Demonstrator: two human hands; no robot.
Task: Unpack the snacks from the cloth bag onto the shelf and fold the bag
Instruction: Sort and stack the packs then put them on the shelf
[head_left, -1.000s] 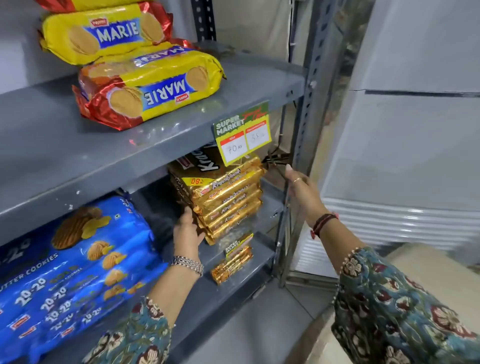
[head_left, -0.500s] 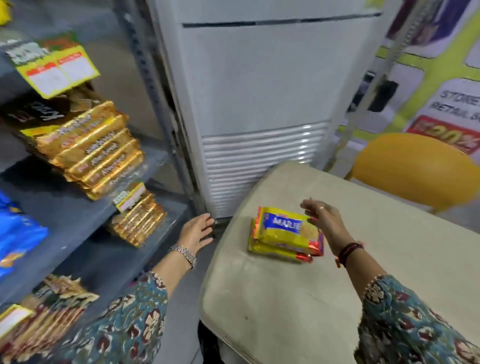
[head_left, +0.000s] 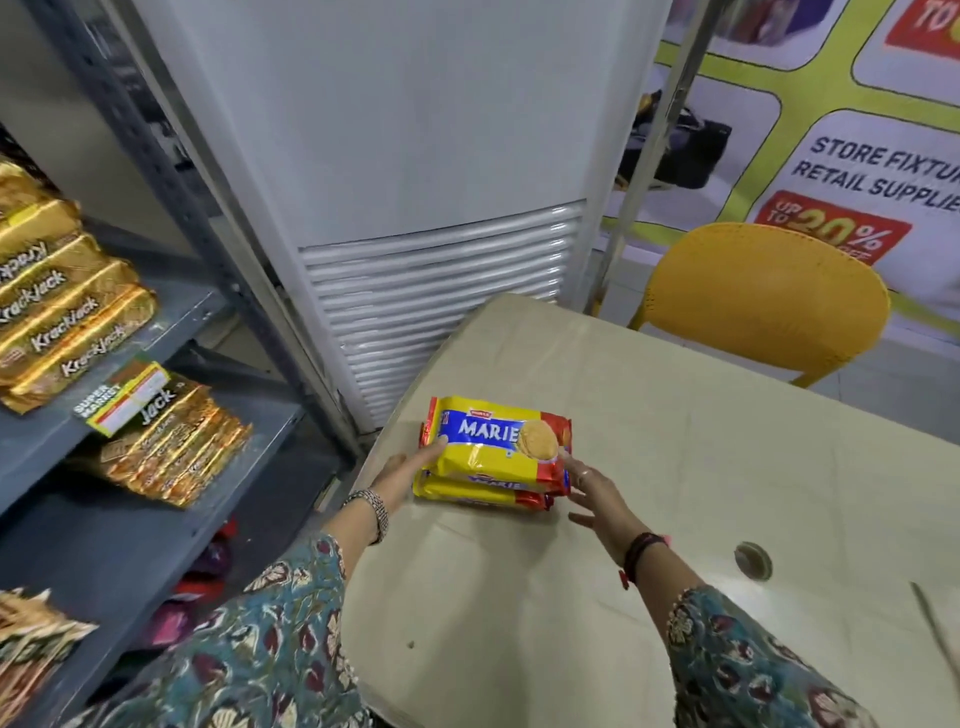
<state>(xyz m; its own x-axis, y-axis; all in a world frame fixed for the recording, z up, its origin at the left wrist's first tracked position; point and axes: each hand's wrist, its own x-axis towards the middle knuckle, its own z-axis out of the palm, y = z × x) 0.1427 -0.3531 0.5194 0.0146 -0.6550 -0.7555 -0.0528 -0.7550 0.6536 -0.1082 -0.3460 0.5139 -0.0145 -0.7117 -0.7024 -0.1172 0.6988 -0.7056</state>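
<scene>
Two yellow Marie biscuit packs (head_left: 493, 447) lie stacked on the beige table (head_left: 701, 467), near its left edge. My left hand (head_left: 405, 475) holds the left end of the stack, thumb on the top pack. At the stack's red right end my right hand (head_left: 597, 493) touches it with fingers spread. The grey metal shelf (head_left: 171, 322) stands at the left, with gold Krackjack packs (head_left: 62, 317) on one level and more Krackjack packs (head_left: 176, 447) on the level below. No cloth bag is in view.
A tall white floor unit with a louvred grille (head_left: 441, 291) stands between shelf and table. A yellow chair (head_left: 763, 301) sits behind the table. The tabletop has a round hole (head_left: 753, 560). Posters cover the wall at the right.
I have turned from the shelf to the table. Both hands left the Krackjack stack; the left hand came across to the Marie packs and the right hand shifted to their right end.
</scene>
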